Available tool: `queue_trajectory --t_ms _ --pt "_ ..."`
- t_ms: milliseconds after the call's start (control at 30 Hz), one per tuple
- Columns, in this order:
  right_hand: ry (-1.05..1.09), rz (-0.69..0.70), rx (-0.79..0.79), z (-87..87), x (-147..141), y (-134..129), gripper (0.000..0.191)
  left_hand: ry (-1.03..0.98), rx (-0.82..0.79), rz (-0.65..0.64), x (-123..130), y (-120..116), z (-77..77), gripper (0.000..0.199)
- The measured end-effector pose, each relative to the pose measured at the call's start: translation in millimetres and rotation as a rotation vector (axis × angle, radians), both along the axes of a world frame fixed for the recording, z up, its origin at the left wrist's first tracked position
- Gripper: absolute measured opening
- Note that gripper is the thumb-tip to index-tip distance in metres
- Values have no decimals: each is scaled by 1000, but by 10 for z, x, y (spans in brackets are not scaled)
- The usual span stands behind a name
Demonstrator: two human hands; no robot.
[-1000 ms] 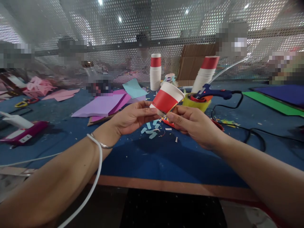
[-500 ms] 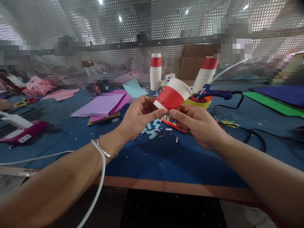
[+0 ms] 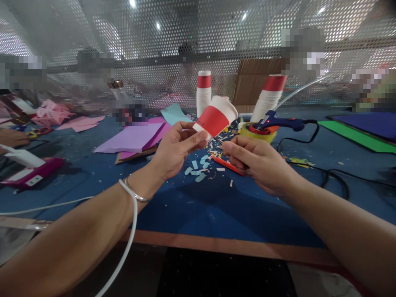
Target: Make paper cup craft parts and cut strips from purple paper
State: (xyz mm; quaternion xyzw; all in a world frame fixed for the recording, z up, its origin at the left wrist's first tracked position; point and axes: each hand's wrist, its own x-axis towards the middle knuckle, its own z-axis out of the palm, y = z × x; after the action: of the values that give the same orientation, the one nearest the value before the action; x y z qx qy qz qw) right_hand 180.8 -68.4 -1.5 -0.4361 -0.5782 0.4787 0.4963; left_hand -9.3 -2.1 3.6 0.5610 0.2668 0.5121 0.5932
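Note:
My left hand point(image 3: 175, 150) grips a red and white paper cup point(image 3: 213, 120) near its base, tilted with its mouth to the upper right. Just right of the cup, my right hand point(image 3: 252, 161) is closed in a pinch, apart from the cup; whatever is between its fingertips is too small to make out. Under the hands lie light blue paper scraps point(image 3: 200, 167) and an orange cutter point(image 3: 228, 166). Behind my right hand, a blue glue gun point(image 3: 283, 122) rests on a yellow tape roll point(image 3: 247, 132).
Two cup stacks point(image 3: 203, 97) point(image 3: 269, 97) stand at the back. Purple paper point(image 3: 130, 136) lies on the left, green sheets point(image 3: 359, 136) on the right. A magenta power strip point(image 3: 32, 173), a person's hand point(image 3: 14, 139) and white and black cables are also there.
The cup has moved left, away from my right hand, held by my left hand. My right hand has come off the cup and stays pinched.

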Motion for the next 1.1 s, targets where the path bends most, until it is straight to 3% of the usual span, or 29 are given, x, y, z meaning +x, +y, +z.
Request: queue_trajectory --t_ms 467,733,1100 --pt "97 56 -25 63 -30 -41 42 51 20 -37 63 -66 -28 42" --pt "93 57 -59 42 -11 -30 44 47 40 49 40 -36 -18 41" --pt "108 50 -80 47 -27 -31 47 52 82 40 41 -63 13 41"
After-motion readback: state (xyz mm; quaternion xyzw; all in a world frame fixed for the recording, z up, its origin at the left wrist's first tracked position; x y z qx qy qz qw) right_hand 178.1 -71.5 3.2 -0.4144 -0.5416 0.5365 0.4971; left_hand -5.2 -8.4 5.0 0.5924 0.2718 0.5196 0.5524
